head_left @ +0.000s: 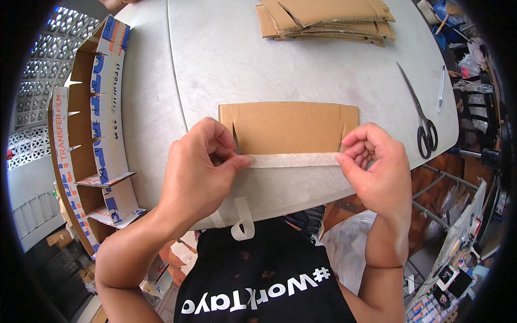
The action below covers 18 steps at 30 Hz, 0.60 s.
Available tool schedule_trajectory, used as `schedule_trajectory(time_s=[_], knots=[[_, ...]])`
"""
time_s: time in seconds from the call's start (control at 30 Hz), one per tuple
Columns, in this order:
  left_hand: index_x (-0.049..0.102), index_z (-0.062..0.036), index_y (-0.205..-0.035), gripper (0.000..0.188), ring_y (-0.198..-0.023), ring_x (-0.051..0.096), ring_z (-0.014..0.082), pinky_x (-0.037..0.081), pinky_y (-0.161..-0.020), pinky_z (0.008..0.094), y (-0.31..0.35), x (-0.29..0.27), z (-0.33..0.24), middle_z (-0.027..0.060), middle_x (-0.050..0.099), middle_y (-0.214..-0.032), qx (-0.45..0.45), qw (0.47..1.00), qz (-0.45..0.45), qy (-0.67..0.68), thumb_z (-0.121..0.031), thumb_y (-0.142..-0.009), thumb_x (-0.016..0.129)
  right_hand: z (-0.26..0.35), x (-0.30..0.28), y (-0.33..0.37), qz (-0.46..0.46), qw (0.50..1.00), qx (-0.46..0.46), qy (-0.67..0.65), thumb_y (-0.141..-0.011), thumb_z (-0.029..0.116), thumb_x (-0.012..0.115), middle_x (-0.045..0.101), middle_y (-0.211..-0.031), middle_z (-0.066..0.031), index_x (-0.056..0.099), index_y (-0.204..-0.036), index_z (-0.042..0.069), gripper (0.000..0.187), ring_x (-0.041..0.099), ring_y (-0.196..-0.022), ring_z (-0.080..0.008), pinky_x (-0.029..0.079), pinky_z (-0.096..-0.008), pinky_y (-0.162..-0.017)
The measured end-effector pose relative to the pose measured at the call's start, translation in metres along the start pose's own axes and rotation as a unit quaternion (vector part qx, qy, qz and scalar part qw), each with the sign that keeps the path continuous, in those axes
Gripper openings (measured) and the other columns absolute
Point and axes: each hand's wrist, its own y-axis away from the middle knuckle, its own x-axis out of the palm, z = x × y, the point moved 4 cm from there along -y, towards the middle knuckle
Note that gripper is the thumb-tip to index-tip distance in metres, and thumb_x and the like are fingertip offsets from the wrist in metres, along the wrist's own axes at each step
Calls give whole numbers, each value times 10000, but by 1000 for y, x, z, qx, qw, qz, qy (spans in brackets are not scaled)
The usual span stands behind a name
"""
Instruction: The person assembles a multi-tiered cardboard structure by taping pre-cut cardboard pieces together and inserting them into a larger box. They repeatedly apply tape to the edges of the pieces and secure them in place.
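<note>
A flat brown cardboard piece point(291, 126) with a slit near each end lies on the table in front of me. Along its near edge runs a strip of whitish tape point(293, 160), held stretched between my hands. My left hand point(199, 167) pinches the tape's left end between thumb and bent fingers, by the cardboard's left slit. At the other end, my right hand point(379, 169) grips the tape with thumb and curled fingertips, close to the cardboard's right corner. Whether the tape touches the cardboard all along is hard to tell.
Black-handled scissors point(427, 134) and a pen point(441, 89) lie at the right. Slotted cardboard pieces point(328, 24) are stacked at the back. A long partitioned cardboard box point(110, 107) stands left. A loose curled tape strip point(243, 229) hangs from the near table edge.
</note>
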Motion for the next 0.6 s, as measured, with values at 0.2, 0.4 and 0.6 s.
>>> schedule_trajectory(time_s=[0.2, 0.4, 0.6], knots=[[544, -30, -898, 278, -711, 610, 71, 506, -651, 246, -5, 0, -2, 21, 623, -760, -7, 1000, 7, -10, 0, -818, 809, -2, 1, -3, -2, 1000, 7, -15, -810, -54, 680, 631, -678, -39, 616, -918, -24, 129, 575, -590, -49, 464, -218, -547], [561, -23, -910, 256, -693, 614, 84, 506, -650, 254, -8, 2, -9, 48, 668, -752, -22, 999, 13, -28, 7, -816, 797, -1, 1, -7, -2, 1000, 14, 6, -799, -43, 680, 618, -654, -53, 609, -888, -21, 116, 576, -568, -61, 466, -227, -539], [579, -22, -896, 242, -688, 619, 88, 497, -640, 249, -14, 5, -14, 56, 675, -747, -21, 997, 8, -69, -5, -794, 799, -2, -1, -10, -2, 1000, 17, 23, -787, -42, 673, 614, -635, -55, 603, -860, -25, 103, 577, -556, -64, 465, -226, -537]])
